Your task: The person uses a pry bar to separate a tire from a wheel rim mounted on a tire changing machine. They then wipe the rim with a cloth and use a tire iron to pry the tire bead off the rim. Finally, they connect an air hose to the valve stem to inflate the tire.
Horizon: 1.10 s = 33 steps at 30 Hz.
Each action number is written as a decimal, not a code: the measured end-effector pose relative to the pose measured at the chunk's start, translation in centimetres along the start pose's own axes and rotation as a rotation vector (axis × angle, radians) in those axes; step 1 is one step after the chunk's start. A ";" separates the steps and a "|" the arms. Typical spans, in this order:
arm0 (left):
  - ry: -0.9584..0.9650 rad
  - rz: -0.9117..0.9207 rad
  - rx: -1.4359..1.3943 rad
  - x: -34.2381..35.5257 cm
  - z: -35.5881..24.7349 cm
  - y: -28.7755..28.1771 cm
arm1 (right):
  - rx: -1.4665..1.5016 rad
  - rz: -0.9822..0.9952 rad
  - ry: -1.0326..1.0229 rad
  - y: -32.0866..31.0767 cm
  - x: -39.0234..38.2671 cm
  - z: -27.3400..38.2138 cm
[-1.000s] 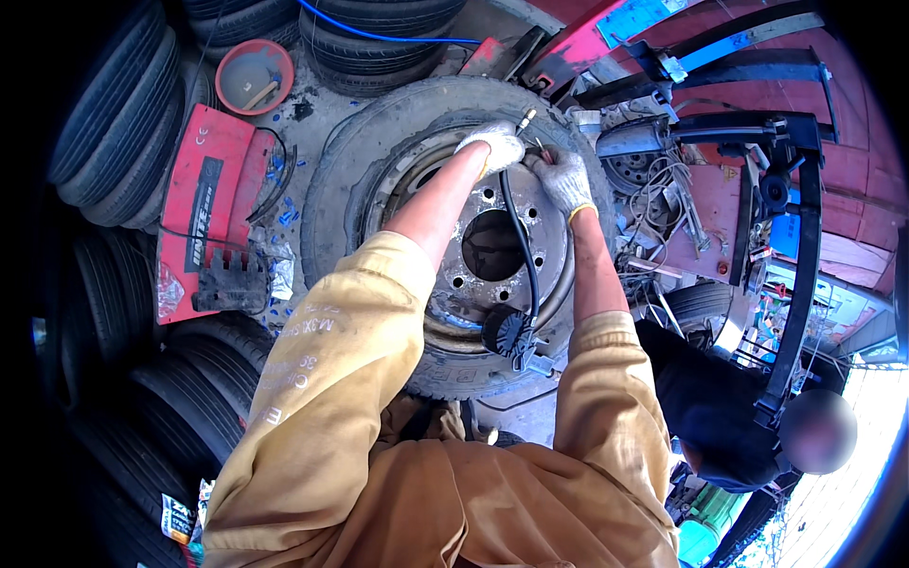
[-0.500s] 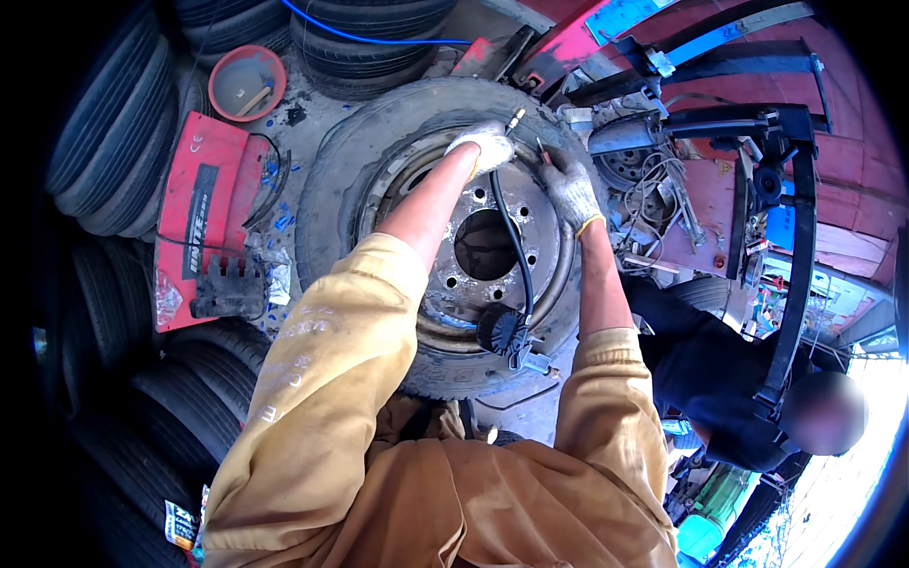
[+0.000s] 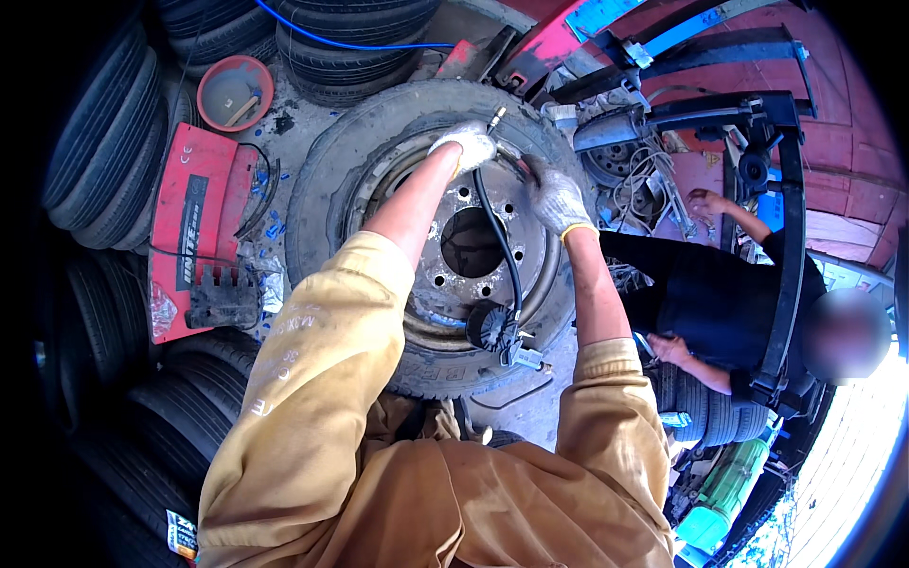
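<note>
A large tyre (image 3: 327, 142) lies flat before me around a worn steel wheel rim (image 3: 445, 260) with a round centre hole. In my left hand (image 3: 464, 147), gloved in white, is the upper end of a black air hose (image 3: 499, 213), its brass fitting (image 3: 497, 116) sticking out past the fingers. The hose runs down across the rim to a black round inflator gauge (image 3: 490, 325), which rests at the rim's near edge. My right hand (image 3: 559, 196), in a dirty glove, is closed at the rim's far right edge; what its fingertips pinch is hidden.
Tyre stacks (image 3: 104, 133) line the left side and back. A red machine panel (image 3: 194, 222) and a red bowl (image 3: 235, 93) lie left of the wheel. A tyre-changer arm (image 3: 791, 256) stands at right. A person in dark clothes (image 3: 724, 298) is beside it.
My right hand has moved down and left to the rim, and the thin tip that showed in its fingers is hidden. The person at right has turned, with both hands now showing.
</note>
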State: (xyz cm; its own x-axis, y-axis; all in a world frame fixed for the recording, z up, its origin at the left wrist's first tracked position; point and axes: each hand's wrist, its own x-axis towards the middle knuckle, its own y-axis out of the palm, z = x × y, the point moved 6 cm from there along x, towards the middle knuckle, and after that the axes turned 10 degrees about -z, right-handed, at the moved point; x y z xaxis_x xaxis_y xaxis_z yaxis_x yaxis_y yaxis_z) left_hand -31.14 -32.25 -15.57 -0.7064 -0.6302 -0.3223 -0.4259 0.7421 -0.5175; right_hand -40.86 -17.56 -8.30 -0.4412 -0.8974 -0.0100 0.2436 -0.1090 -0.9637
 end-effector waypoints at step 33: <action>-0.022 -0.007 0.000 0.1 0.4 0.5 | -0.461 0.096 -0.088 -1.0 4.2 5.8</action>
State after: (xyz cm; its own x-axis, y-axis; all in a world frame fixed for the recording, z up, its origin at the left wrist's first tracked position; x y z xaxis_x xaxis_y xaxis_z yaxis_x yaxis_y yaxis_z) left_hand -31.21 -32.06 -16.23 -0.6909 -0.6399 -0.3364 -0.4307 0.7381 -0.5194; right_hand -37.90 -23.67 -5.87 -0.3560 -0.9290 -0.1013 -0.1377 0.1593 -0.9776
